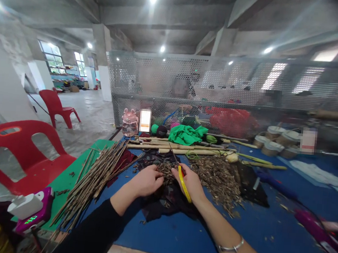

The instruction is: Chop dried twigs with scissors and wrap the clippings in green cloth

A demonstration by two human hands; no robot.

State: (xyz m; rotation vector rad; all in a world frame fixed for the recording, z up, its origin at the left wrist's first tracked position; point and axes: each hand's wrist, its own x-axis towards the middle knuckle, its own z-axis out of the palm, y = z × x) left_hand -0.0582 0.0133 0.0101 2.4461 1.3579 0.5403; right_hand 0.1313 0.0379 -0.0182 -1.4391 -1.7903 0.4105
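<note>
My left hand [149, 179] rests at the near left of a small heap of short brown stem pieces [168, 174], its fingers curled down into it; what they hold, if anything, is hidden. Across from it, my right hand [193, 183] is closed on yellow-handled scissors [184, 185], their blades pointing up and away to the left. Under the heap lies a dark patterned cloth [158, 210]. To the right spreads a larger pile of similar brown pieces [220, 177], partly on a black cloth [254, 184].
Long thin dry sticks [94, 183] lie in a bundle at the left of the blue table [154, 240]. Thicker canes [185, 148], a green cloth [187, 134] and a pink bottle [130, 122] line the back. A perforated screen [167, 75] stands behind; paper-topped pots [273, 147] sit back right.
</note>
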